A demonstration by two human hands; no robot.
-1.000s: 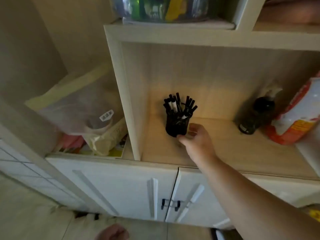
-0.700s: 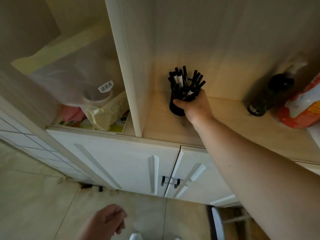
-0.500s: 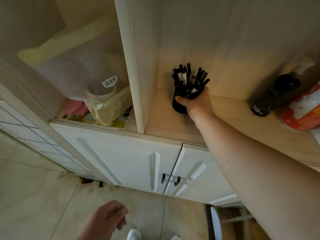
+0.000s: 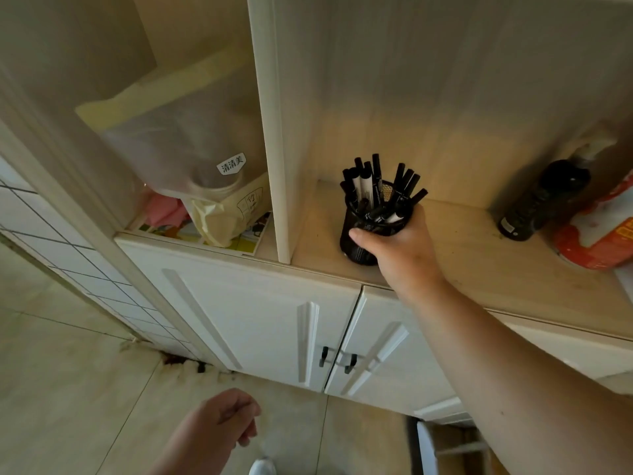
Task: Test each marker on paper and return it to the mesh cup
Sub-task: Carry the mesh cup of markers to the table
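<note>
left hand (image 4: 222, 418) hung loosely curled, holding nothing; right hand (image 4: 399, 248) gripped the mesh cup (image 4: 359, 241) of markers (image 4: 373, 186) on the shelf (image 4: 479, 269): fetching step, judged; next calls for lifting it level toward paper.

hidden: right side of mesh cup (image 4: 356, 248) behind right hand (image 4: 400, 250) | cut off: orange packet (image 4: 596, 241) at right edge | blurred: spray bottle (image 4: 544, 200) nozzle, upper right

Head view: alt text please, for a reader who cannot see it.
A right hand grips a black mesh cup full of markers on a cabinet shelf. The left hand hangs loosely curled below; a dark bottle stands further right.
</note>
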